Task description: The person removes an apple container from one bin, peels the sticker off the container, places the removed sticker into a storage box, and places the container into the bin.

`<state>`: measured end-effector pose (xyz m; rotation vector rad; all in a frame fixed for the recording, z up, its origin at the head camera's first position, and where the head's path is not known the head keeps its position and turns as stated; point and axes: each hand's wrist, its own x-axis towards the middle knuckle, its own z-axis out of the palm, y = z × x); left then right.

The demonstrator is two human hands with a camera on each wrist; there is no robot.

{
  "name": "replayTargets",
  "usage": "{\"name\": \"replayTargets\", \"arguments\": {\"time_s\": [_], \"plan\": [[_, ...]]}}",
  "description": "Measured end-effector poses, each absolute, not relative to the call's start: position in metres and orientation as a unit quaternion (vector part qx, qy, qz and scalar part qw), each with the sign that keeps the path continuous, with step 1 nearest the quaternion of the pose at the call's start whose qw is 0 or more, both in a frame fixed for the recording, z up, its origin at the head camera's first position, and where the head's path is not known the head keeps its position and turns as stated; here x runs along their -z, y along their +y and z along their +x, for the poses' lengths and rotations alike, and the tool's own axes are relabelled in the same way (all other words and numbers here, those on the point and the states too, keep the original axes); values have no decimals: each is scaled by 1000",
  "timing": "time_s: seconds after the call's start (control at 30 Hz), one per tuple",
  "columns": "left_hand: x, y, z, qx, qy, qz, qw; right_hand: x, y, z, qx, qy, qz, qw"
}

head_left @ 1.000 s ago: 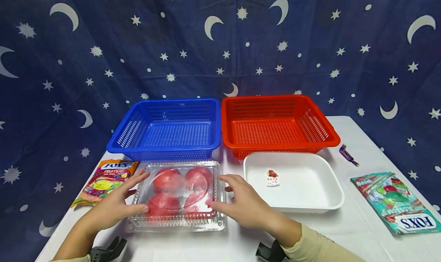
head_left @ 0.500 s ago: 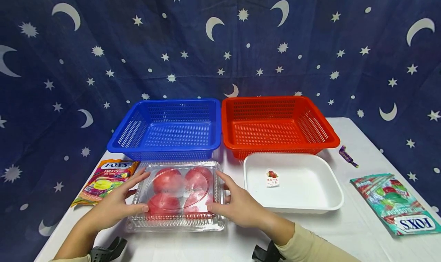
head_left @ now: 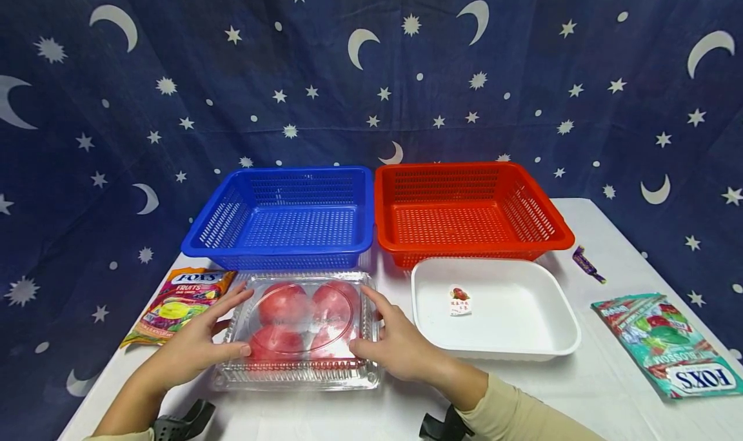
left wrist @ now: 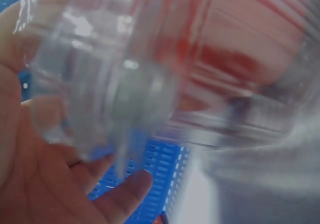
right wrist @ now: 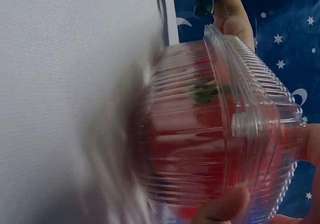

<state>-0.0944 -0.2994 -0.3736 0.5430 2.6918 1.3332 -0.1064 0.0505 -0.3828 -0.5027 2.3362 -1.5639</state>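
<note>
four red fruits (head_left: 282, 304) in clear box (head_left: 296, 383)

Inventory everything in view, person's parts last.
left basket: 1, blue, back left
right basket: 1, red, alongside
tray: 1, white, before right basket
box: 1, clear, before left basket
fruits: 4 seen, red, in box
label: 1, white, in tray
left packet: 1, orange-pink, box's left
right packet: 1, teal, far right
candy: 1, purple, behind right packet
tabletop: 1, white, underneath
backdrop: 1, blue, behind
sleeves: 2, beige, bottom
wristbands: 2, dark, bottom
left hand: 1, on box's left
right hand: 1, on box's right
</note>
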Motion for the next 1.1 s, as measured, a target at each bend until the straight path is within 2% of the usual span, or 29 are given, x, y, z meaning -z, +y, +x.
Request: {"name": "replayTargets", "arguments": {"time_s": [0.43, 0.8, 1.1], "plan": [[371, -297, -95, -438, 879, 182, 42, 387, 53, -106, 573, 788, -175, 140], [373, -296, -93, -458, 871, 173, 38, 388, 52, -106, 617, 746, -177, 179], [370, -287, -91, -477, 867, 140, 30, 384, 52, -101, 591, 771, -178, 156]]}}
